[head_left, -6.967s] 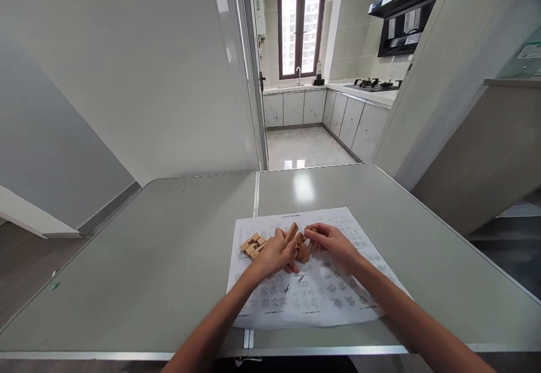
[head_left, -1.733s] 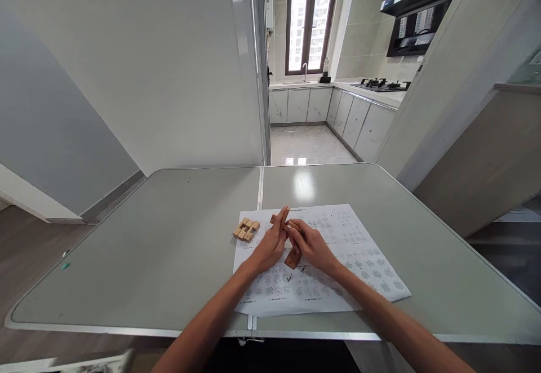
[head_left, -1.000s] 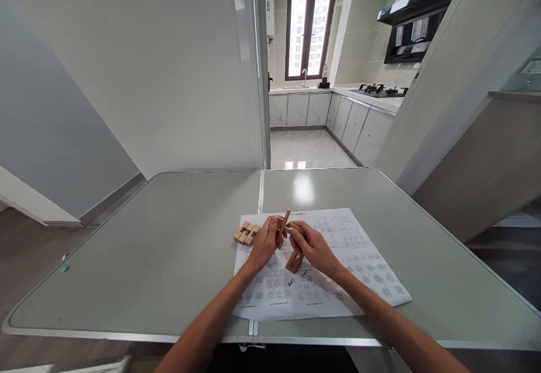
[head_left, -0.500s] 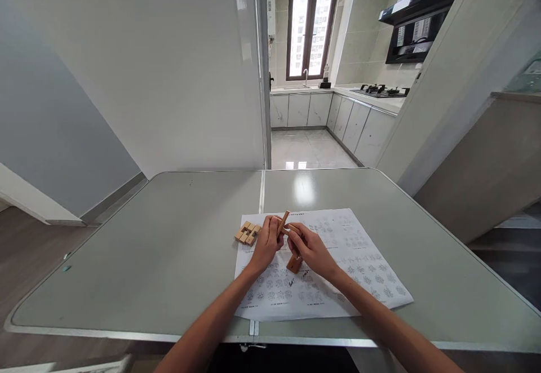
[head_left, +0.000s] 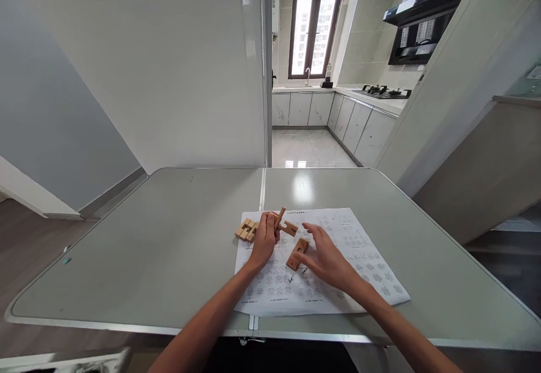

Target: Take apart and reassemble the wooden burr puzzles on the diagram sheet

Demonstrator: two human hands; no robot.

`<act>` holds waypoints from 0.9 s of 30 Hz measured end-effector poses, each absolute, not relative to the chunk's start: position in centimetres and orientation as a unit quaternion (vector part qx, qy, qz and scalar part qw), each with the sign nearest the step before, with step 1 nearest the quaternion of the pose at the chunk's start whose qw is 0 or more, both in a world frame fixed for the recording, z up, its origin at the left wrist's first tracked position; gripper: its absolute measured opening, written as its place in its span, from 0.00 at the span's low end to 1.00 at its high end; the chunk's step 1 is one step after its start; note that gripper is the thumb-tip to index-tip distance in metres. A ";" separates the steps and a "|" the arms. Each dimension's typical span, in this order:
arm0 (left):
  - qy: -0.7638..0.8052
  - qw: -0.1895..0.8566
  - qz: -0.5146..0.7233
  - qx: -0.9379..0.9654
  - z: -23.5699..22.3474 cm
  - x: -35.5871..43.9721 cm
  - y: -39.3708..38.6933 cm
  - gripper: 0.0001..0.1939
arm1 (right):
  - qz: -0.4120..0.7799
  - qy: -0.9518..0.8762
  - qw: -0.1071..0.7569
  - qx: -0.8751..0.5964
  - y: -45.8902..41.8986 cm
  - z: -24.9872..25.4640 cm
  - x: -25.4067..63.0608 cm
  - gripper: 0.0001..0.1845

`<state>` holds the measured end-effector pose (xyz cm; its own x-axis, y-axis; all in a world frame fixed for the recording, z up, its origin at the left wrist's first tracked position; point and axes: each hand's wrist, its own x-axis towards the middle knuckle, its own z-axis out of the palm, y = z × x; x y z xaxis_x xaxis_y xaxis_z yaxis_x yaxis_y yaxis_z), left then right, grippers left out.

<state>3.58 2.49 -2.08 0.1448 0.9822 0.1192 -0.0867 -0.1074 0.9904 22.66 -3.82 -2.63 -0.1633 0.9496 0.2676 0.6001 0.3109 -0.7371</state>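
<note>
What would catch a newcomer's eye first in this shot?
Probably the brown wooden pieces in the left hand, above a printed sheet on the grey table. The right hand is spread open, partly covering another wooden piece on the sheet. Beyond the table, a bright window stands out at the top.

- Two: my left hand (head_left: 265, 241), right hand (head_left: 326, 257)
- One printed sheet (head_left: 363, 285)
- One wooden block cluster (head_left: 245, 230) at the sheet's left edge
- One loose slotted wooden piece (head_left: 292, 261)
- At least two wooden pieces (head_left: 291, 229) I hold
</note>
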 end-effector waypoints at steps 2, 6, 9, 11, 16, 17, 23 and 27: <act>0.411 0.533 0.506 0.539 -1.9 3.6 2.4 0.23 | 0.207 -0.736 0.344 -0.545 -4.4 -3.6 22.2 0.47; 0.395 0.563 0.498 0.529 -1.7 3.5 2.4 0.23 | 0.161 -0.747 0.333 -0.553 -4.8 -4.6 20.9 0.50; 0.390 0.585 0.484 0.521 -1.5 3.3 2.5 0.23 | 0.178 -0.726 0.354 -0.562 -4.4 -4.1 21.5 0.45; 0.390 0.596 0.478 0.515 -1.3 3.1 2.5 0.23 | 0.207 -0.702 0.385 -0.562 -4.1 -3.2 22.7 0.41; 0.369 0.678 0.415 0.481 -0.7 2.4 2.5 0.25 | 0.321 -0.667 0.462 -0.489 -3.6 0.8 25.4 0.41; 0.359 0.704 0.391 0.472 -0.6 2.2 2.5 0.24 | 0.330 -0.675 0.475 -0.458 -3.6 1.7 25.5 0.41; 0.285 0.807 0.260 0.448 -0.4 1.6 2.3 0.21 | 0.332 -0.772 0.414 -0.351 -4.0 5.6 24.5 0.46; 0.270 0.829 0.203 0.445 -0.6 1.4 2.2 0.23 | 0.336 -0.801 0.375 -0.324 -3.6 5.9 23.8 0.50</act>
<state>1.40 2.19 -0.63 0.7712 0.5777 -0.2676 -0.0969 0.5219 0.8475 23.83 -3.59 5.94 -0.5075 0.7718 0.3830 0.2671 0.5636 -0.7817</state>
